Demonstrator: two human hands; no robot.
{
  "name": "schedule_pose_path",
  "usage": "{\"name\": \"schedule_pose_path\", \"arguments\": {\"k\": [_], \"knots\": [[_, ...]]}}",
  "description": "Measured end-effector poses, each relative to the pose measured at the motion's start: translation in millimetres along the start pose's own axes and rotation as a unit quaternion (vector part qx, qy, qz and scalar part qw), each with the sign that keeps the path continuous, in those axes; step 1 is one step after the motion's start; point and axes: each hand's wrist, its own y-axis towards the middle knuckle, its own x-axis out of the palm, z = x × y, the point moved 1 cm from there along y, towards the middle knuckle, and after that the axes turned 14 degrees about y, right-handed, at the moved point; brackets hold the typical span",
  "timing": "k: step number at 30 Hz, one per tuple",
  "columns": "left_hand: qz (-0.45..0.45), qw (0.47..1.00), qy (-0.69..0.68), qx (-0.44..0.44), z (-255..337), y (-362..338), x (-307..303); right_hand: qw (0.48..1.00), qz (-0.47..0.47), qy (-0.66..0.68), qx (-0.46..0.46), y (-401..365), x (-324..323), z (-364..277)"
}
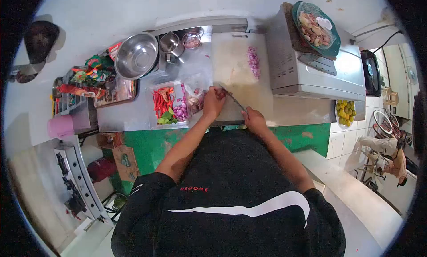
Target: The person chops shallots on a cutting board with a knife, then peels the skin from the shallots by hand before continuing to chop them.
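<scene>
My right hand (255, 119) is closed around the handle of a knife (235, 101), whose blade points up and to the left. At the blade's tip, my left hand (213, 105) pinches a small reddish shallot (219, 93), mostly covered by the fingers. Both hands are over the near left part of a pale cutting board (227, 52). A strip of chopped shallots (253, 63) lies on the board's far right. Left of my left hand, a clear tray holds red chilies (161, 103), purple shallots (180, 111), green leaves (167, 117) and a plastic bag with garlic (194, 99).
A large steel bowl (137, 56), a steel pot (171, 44) and a small glass bowl (191, 40) stand at the back left. To the right is a white appliance (311, 76) with a green plate (332, 45) on top. A bowl of green-yellow citrus fruits (345, 113) sits beyond it.
</scene>
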Motion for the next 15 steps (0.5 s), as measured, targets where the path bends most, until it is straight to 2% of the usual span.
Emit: {"name": "schedule_pose_path", "arguments": {"k": [1, 5, 10, 12, 15], "knots": [[0.018, 0.999, 0.007, 0.037, -4, -1, 2, 1.0, -0.003, -0.018, 0.0, 1, 0, 2], [0.003, 1.0, -0.006, 0.023, -1, -5, 2, 0.997, -0.038, -0.059, 0.022, 6, -10, -4], [0.064, 0.995, 0.018, 0.072, -12, -4, 14, 0.997, -0.046, -0.067, 0.017, 10, -13, -1], [0.068, 0.996, 0.023, 0.049, -9, -3, 17, 0.997, -0.043, -0.064, 0.001, 12, -16, -1], [0.082, 0.996, 0.034, 0.019, -3, -3, 16, 0.994, -0.073, -0.074, 0.044, 20, -17, -4]]}}
